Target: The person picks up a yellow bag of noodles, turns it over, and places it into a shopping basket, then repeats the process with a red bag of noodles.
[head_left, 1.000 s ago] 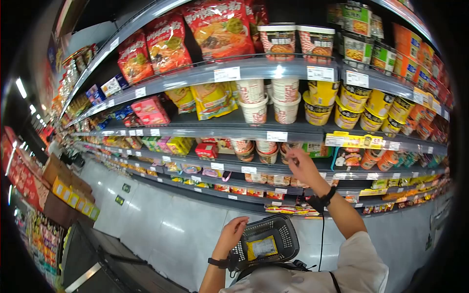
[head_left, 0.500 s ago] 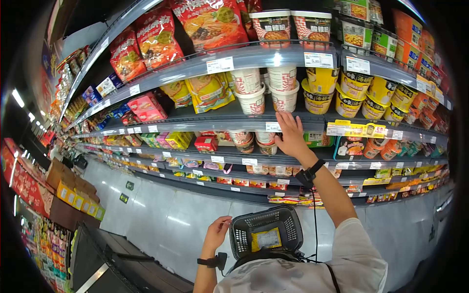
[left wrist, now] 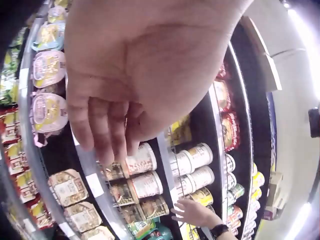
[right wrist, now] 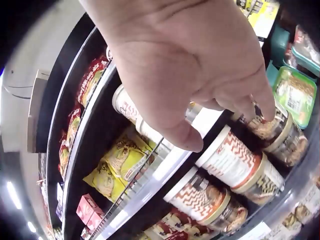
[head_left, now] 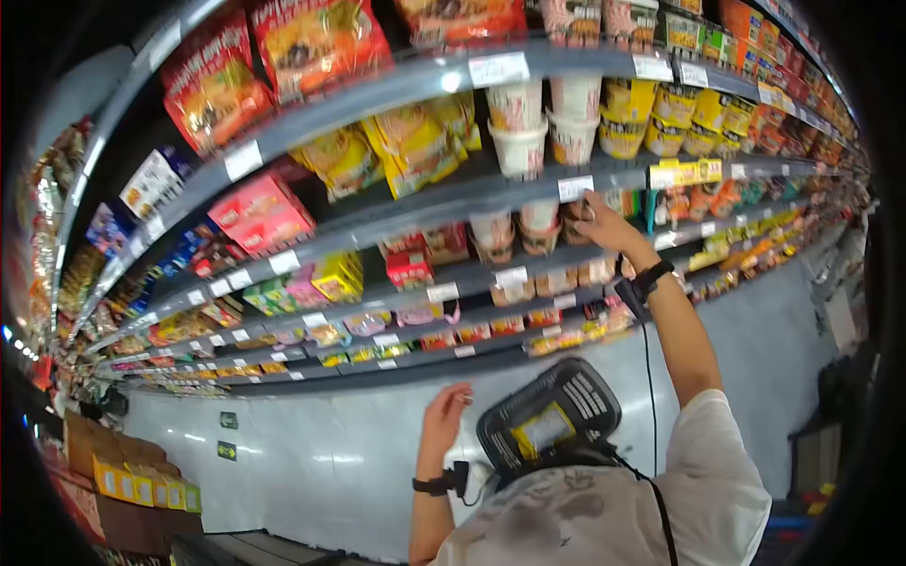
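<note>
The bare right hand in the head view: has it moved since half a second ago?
Yes, downward: the right hand had fingers across the grey shelf edge below the stacked white cups; now they reach only about its lower border.

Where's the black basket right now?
Head view, below and just right of centre: the black basket is in front of the person's shirt, to the right of the left hand, with a yellow-edged packet inside.

At two o'clock I see smooth tubs [head_left: 540, 219]; at five, a plastic basket [head_left: 514, 401] and my matt cloth shirt [head_left: 604, 509]; at eleven, glossy bags [head_left: 321, 47].
</note>
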The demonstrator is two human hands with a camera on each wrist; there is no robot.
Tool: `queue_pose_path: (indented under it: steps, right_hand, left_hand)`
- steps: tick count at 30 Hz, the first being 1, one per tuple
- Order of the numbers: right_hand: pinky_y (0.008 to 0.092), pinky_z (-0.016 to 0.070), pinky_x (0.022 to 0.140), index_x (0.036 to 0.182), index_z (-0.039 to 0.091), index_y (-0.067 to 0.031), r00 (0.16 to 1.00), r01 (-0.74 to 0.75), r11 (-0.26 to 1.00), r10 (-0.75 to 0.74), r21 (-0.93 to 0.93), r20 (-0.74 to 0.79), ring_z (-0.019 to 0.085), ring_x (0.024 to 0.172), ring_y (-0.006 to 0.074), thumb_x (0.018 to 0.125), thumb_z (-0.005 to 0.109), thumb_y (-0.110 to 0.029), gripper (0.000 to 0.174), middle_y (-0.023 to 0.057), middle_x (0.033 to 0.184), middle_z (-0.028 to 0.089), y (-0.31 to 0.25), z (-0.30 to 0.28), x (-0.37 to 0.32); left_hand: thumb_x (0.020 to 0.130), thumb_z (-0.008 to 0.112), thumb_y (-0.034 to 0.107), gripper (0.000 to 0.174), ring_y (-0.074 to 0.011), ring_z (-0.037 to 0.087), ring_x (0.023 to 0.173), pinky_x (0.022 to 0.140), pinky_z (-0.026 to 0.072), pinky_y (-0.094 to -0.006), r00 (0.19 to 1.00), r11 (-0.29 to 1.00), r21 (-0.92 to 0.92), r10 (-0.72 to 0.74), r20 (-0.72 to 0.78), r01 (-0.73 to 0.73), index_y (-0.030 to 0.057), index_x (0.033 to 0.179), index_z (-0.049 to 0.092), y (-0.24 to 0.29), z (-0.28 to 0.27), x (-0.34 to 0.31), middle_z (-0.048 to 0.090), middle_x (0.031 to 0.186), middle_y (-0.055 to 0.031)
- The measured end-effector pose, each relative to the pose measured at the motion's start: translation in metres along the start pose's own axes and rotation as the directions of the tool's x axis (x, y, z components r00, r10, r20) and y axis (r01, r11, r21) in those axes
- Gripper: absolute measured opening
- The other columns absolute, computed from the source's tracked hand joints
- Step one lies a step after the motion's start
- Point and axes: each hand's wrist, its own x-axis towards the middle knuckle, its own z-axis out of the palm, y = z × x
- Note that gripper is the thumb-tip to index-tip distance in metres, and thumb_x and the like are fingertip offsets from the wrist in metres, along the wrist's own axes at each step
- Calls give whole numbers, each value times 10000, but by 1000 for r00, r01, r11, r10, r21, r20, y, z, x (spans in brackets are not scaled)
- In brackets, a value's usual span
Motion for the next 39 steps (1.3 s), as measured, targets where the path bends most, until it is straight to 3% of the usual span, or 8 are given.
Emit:
queue_pose_path:
  steps: [2, 4, 7, 10, 13, 20, 30, 39]
  right_hand:
    - [389, 399, 1074, 1522, 198, 26, 985, -166, 949, 146, 268, 94, 434, 1360, 349, 880, 665, -298, 858, 279, 1516, 338, -32, 15, -40]
    - [382, 440, 1028, 1548, 180, -28, 973, -224, 963, 212, 147, 97, 501, 1304, 310, 894, 666, -248, 844, 240, 1542, 325, -44, 27, -65]
    - [332, 501, 923, 1427, 428, -5, 969, -246, 941, 238, 231, 60, 617, 1129, 233, 925, 613, -176, 562, 167, 1304, 597, -47, 41, -93]
    - [311, 540, 807, 1265, 587, 15, 940, -341, 819, 287, 462, 185, 681, 971, 190, 917, 653, -274, 456, 106, 1071, 687, -62, 44, -112]
    - [264, 536, 777, 1260, 573, 4, 898, -413, 814, 289, 408, 331, 675, 907, 157, 949, 567, -122, 336, 95, 1041, 690, -87, 41, -126]
    - [317, 546, 882, 1185, 605, 24, 922, -343, 769, 166, 540, 350, 672, 975, 188, 948, 568, -110, 274, 111, 1041, 691, -61, 53, -144]
    - [266, 548, 759, 1134, 629, -27, 900, -354, 688, 67, 633, 430, 673, 865, 137, 970, 543, -127, 210, 61, 977, 694, -28, 97, -98]
    - [288, 526, 793, 1202, 592, 11, 871, -120, 737, -244, 665, 427, 634, 874, 132, 987, 586, -212, 310, 57, 1016, 677, -53, 89, -136]
  left_hand:
    - [1015, 506, 117, 233, -134, 621, 901, 812, 492, -265, 994, 993, -48, -110, -13, 109, 18, 1188, 627, -5, -41, -17, 673, 1039, -71]
    - [1017, 506, 131, 236, -130, 622, 898, 804, 487, -260, 985, 987, -54, -156, -68, 152, 19, 1185, 629, -6, -68, -22, 674, 1037, -73]
    - [1019, 506, 140, 237, -129, 624, 890, 804, 485, -260, 981, 985, -57, -171, -95, 166, 18, 1180, 631, 9, -90, -17, 675, 1037, -70]
    - [1019, 506, 138, 233, -127, 626, 884, 813, 487, -261, 991, 990, -56, -129, -23, 128, 17, 1173, 632, 19, -91, -3, 676, 1036, -65]
    - [1017, 511, 134, 228, -126, 626, 884, 818, 490, -262, 997, 996, -42, -73, 34, 74, 15, 1170, 630, 27, -82, 11, 676, 1036, -67]
    - [1021, 502, 135, 231, -134, 636, 896, 828, 501, -266, 993, 996, 31, -83, 90, 80, 14, 1178, 620, 33, -46, 18, 672, 1039, -79]
    - [1014, 507, 118, 243, -149, 634, 947, 841, 489, -268, 996, 978, 191, -72, -60, 83, 4, 1201, 611, 86, 13, 7, 663, 1071, -77]
    - [1019, 508, 129, 246, -128, 621, 907, 826, 481, -256, 974, 992, 102, -57, -219, 80, 29, 1216, 615, 82, -37, -14, 657, 1070, -64]
